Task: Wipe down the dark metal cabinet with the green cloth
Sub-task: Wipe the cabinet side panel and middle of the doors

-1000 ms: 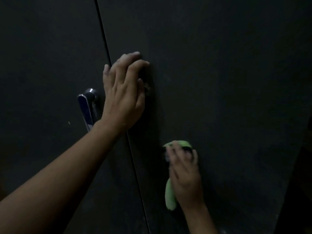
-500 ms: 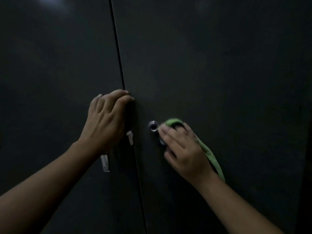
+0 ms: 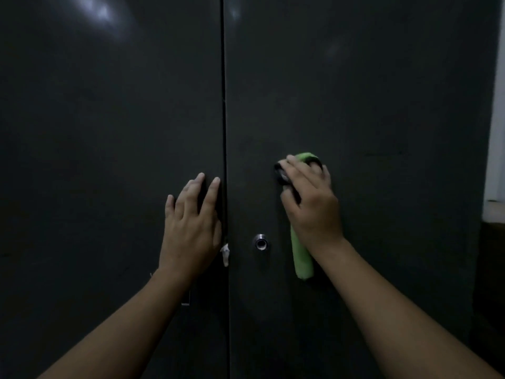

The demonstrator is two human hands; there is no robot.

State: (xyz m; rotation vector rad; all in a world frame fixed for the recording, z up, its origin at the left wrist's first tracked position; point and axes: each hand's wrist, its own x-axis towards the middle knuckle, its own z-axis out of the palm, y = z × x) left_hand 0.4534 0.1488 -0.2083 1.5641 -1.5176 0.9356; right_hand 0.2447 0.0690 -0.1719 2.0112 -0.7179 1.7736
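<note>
Head view puts the green cloth (image 3: 302, 258) on the right door of the dark metal cabinet (image 3: 382, 105), at 2 o'clock from the keyhole (image 3: 261, 242), tail hanging. The right hand (image 3: 311, 206) presses it flat, fingers close together, over what may be a dark knob. At 9 o'clock the left hand (image 3: 191, 228) braces the other door, fingers spread. Wiping looks mid-stroke; the next pass needs even pressure up toward 12 o'clock.
</note>
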